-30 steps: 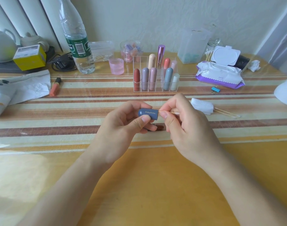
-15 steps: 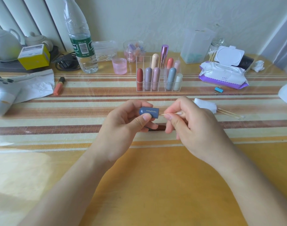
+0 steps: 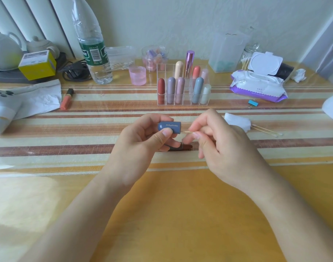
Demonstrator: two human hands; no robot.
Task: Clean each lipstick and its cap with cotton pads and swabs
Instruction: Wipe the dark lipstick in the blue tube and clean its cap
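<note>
The left hand [image 3: 141, 142] grips a blue-grey lipstick cap [image 3: 169, 127] above the table. The right hand [image 3: 222, 146] pinches a cotton swab [image 3: 188, 131] whose tip meets the cap's open end. Its lipstick [image 3: 183, 147] lies beneath them, with cotton pads [image 3: 237, 123] nearby. Whether the lipsticks in the clear organizer [image 3: 180, 103] are cleaned cannot be told, so much may remain.

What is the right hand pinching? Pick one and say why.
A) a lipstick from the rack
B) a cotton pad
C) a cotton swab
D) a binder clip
C: the right hand pinches a thin cotton swab between thumb and fingers, its stick pointing toward the blue cap that the left hand holds.
</note>
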